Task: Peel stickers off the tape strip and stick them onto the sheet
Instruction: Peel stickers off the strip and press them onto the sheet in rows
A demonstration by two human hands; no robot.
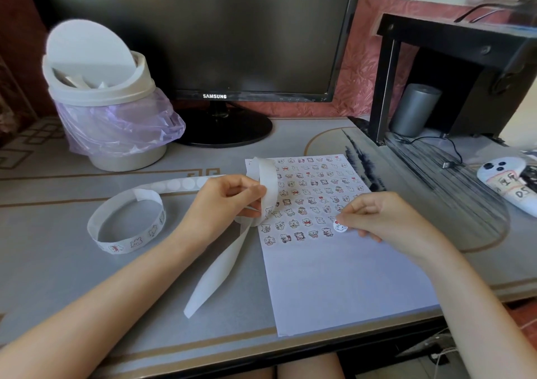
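Note:
A white sheet lies on the desk, its upper half filled with rows of small cartoon stickers. A long white tape strip loops across the desk at left, with several stickers left on its coiled part. My left hand pinches the strip at the sheet's left edge, where it arches up and an empty tail hangs toward me. My right hand pinches one round sticker just above the sheet, at the right end of the lowest sticker row.
A white swing-lid bin with a purple bag stands at the back left. A black monitor sits behind the sheet. A black stand with a grey cylinder under it occupies the right, beside a white controller.

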